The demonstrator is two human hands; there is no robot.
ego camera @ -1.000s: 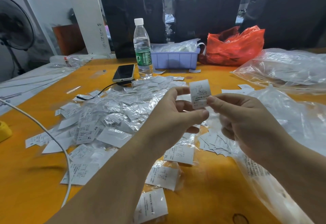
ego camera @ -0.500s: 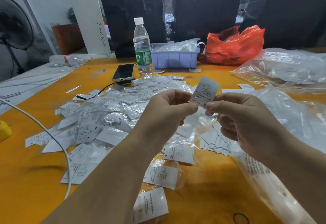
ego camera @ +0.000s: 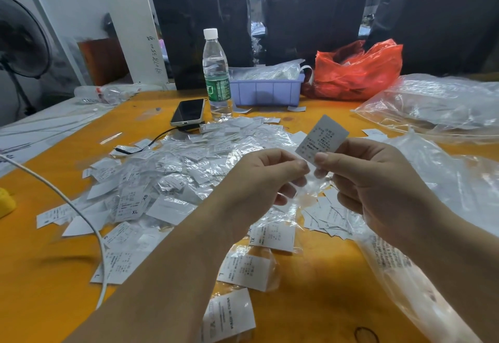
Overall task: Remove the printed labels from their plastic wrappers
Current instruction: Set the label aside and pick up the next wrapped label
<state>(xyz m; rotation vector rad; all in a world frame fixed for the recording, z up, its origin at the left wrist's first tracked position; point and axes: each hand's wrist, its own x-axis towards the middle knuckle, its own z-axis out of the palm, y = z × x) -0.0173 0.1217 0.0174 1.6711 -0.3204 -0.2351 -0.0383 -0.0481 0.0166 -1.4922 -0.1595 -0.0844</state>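
Note:
My right hand (ego camera: 378, 183) pinches a white printed label (ego camera: 322, 137) between thumb and forefinger, tilted up to the right above the table. My left hand (ego camera: 259, 180) pinches the clear plastic wrapper (ego camera: 310, 188) that hangs crumpled below the label, between both hands. The label's lower corner sits at the wrapper's mouth. A big heap of wrapped labels (ego camera: 172, 170) covers the orange table (ego camera: 54, 275) left of my hands. A small pile of bare labels (ego camera: 326, 218) lies under my right hand.
A water bottle (ego camera: 216, 72), a phone (ego camera: 189, 111) with a black cable, a purple bin (ego camera: 266, 90) and a red bag (ego camera: 359, 70) stand at the back. Large clear bags (ego camera: 437, 105) lie on the right. A white cable (ego camera: 81, 215) crosses the left side.
The label has come up and to the right out of the wrapper, tilting as my right hand pulls it. My left hand has dropped slightly, keeping the wrapper.

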